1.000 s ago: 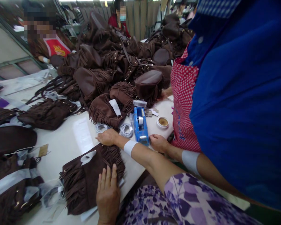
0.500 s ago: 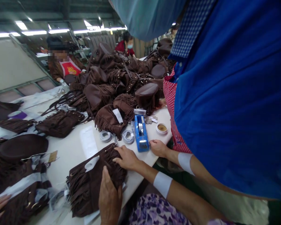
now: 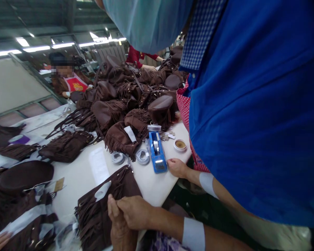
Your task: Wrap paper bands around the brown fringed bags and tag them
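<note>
A dark brown fringed bag [image 3: 94, 209] lies on the white table in front of me, with a white strip [image 3: 103, 191] on its upper side. My left hand [image 3: 121, 228] is raised at the bag's near edge, its visible fingers stretched upward. Coming from the right, my right hand [image 3: 137, 211] is closed, with its curled fingertips against the left fingers. Whatever may be between them is hidden. Beyond the bag sit a blue tape dispenser [image 3: 157, 153] and two coils of pale grey cord [image 3: 142, 157].
A large heap of brown fringed bags [image 3: 131, 89] covers the table's far part. A co-worker in blue [image 3: 251, 104] stands close at my right, with a fist [image 3: 177, 168] by the dispenser. Another person's hand [image 3: 1, 241] touches a bag at left. A round tin [image 3: 180, 145] stands near the edge.
My right hand has left the bag's upper corner, moved toward me and come against my left hand. The bag stays on the table. A far co-worker in red has stretched out an arm.
</note>
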`<state>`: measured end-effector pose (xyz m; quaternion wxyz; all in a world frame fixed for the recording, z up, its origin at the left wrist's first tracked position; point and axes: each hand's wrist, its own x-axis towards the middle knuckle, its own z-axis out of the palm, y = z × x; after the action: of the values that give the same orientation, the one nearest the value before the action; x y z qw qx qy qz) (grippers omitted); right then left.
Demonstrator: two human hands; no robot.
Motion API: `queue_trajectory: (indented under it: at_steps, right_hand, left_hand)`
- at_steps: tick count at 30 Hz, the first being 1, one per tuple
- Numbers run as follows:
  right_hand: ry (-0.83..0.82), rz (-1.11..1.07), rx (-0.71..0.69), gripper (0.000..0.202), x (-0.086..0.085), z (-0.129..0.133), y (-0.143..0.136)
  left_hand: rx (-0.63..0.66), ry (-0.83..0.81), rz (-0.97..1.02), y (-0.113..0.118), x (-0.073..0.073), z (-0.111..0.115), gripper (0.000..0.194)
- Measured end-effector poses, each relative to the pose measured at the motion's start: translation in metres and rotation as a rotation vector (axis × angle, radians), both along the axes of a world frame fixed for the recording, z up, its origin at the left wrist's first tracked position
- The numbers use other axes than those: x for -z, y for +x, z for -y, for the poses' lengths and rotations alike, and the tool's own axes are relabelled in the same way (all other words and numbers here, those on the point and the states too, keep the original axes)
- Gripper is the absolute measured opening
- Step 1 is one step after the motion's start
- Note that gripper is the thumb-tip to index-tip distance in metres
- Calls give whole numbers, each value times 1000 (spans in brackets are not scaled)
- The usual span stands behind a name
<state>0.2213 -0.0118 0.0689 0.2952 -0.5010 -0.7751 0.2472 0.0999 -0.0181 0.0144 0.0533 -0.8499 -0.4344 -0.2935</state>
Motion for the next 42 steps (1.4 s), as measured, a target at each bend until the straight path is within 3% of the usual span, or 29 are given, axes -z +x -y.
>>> queue_trajectory:
  at_steps: [3, 6, 8, 12, 17, 22, 30, 37, 42]
  right_hand:
    - [-21, -164, 63, 33, 3, 19, 30]
    - [-67, -182, 355, 30, 16, 32, 57]
    - [-76, -95, 442, 25, 27, 37, 66]
    - [-5, 138, 293, 26, 38, 36, 56]
    - [64, 350, 353, 14, 43, 27, 36]
    - [59, 363, 439, 8, 54, 24, 28]
    - [67, 342, 417, 6, 61, 26, 27]
    - [77, 385, 376, 24, 54, 24, 29]
    - [183, 386, 397, 36, 62, 22, 32]
  left_hand:
    - [-111, -123, 56, 3, -7, 2, 90]
    - [-162, -252, -14, 7, -18, 5, 89]
    - [-158, -253, -93, 8, -22, 6, 83]
    - [-129, -211, -215, 5, -20, 5, 75]
    - [-62, -136, -253, 0, -8, 1, 70]
    - [-10, -95, -224, -2, -1, -1, 71]
    - [-46, -88, -251, -4, 1, 2, 60]
    - [-132, -93, -322, -1, 4, 5, 59]
    - [-166, -104, -284, -2, 11, 5, 63]
